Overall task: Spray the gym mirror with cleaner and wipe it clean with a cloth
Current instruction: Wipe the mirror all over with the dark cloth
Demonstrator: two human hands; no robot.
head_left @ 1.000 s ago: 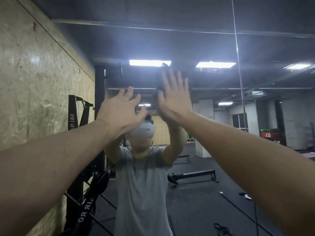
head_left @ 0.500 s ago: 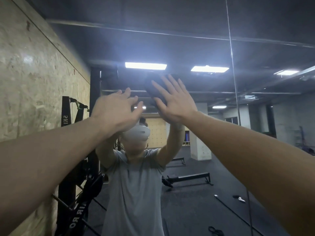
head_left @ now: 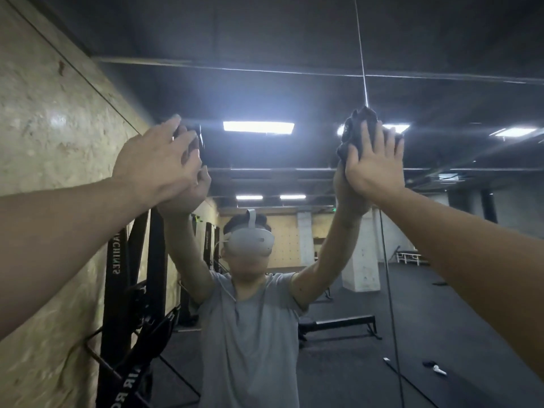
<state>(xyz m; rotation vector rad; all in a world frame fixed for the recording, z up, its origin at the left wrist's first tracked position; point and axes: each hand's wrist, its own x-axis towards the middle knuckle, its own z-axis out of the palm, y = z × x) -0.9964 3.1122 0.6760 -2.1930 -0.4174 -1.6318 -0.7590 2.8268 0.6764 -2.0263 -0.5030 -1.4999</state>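
Observation:
The gym mirror (head_left: 294, 83) fills the view ahead and reflects a person in a grey shirt with both arms raised. My right hand (head_left: 372, 163) is high on the glass, its fingers straight, and presses a dark crumpled cloth (head_left: 357, 125) against the mirror beside a vertical seam (head_left: 364, 83). My left hand (head_left: 156, 160) is raised at about the same height further left, fingers extended towards the glass. Something dark shows past its fingertips; I cannot tell what it is. No spray bottle is in view.
A chipboard wall (head_left: 44, 142) runs along my left up to the mirror. Black exercise machines (head_left: 117, 290) stand against it at lower left. The reflection shows dark gym floor, a low black rail (head_left: 338, 322) and small white items (head_left: 440, 371) on the floor.
My right hand slid the cloth up and to the right across the glass. The two hands, close together a second ago, are now wide apart. The view tilted upward a little.

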